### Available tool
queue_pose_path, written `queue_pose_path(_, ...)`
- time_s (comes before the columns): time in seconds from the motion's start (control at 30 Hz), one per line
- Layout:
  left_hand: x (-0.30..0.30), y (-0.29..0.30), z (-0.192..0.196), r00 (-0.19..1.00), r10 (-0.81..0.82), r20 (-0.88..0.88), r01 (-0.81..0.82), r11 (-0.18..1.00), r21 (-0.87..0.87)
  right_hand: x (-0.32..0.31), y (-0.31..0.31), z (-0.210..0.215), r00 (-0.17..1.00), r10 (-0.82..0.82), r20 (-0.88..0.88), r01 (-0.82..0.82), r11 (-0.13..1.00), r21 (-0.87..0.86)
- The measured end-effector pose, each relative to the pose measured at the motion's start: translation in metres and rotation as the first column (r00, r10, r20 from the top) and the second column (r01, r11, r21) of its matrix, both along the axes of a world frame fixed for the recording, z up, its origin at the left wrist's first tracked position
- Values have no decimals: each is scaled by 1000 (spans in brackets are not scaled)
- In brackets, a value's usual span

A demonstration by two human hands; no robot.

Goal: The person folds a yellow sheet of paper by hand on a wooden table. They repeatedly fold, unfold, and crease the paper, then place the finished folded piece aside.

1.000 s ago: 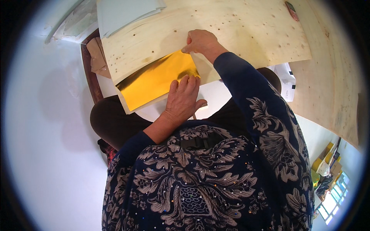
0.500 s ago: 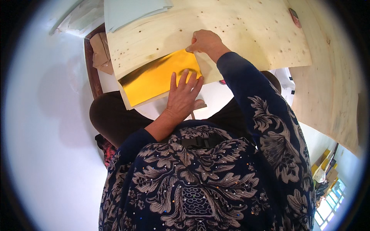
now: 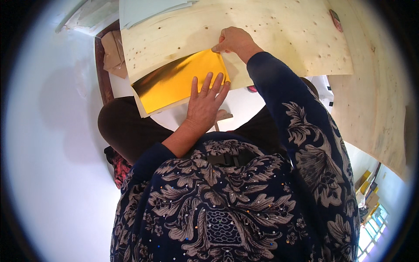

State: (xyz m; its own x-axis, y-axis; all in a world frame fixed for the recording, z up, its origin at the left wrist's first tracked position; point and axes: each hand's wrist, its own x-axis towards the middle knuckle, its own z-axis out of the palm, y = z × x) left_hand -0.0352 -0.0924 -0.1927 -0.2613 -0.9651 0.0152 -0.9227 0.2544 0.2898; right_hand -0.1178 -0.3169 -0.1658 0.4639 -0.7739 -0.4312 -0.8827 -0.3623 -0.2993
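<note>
A shiny gold sheet [image 3: 174, 81] lies at the near edge of a pale wooden board [image 3: 279, 35], with a cream sheet showing under its lower edge. My left hand [image 3: 205, 102] rests flat on the gold sheet's near right part, fingers spread. My right hand [image 3: 235, 40] pinches the sheet's far right corner against the board. Both forearms are in dark blue patterned sleeves.
Pale blue-grey paper [image 3: 148, 8] lies at the board's far left. Brown paper [image 3: 112, 52] sits by a dark wooden rim [image 3: 101, 65] to the left. White floor [image 3: 48, 131] spreads on the left. My dark-clad knees [image 3: 126, 126] are under the sheet.
The gold sheet now lies flatter and more squarely on the board. My left hand has slid up onto it with fingers spread; my right hand stays at the far corner.
</note>
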Motion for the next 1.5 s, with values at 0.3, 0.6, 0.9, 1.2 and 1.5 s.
queue_pose_path(0.3,-5,-2,1,989,8,151,-14,999,40,1,-3,-8,998,40,52,-37,998,-59)
queue_pose_path(0.6,4,2,6,997,23,-78,-25,999,-25,4,-5,-4,998,68,-10,-68,998,-15)
queue_pose_path(0.9,69,-11,-5,954,291,70,-290,957,-22,2,-4,-2,999,-26,18,25,998,59)
queue_pose_path(1.2,119,20,-20,721,652,234,-657,751,-68,0,-7,-5,999,-28,36,25,997,77)
queue_pose_path(1.5,63,-38,11,968,90,-234,-169,925,-342,0,-6,-4,1000,-6,29,3,996,86)
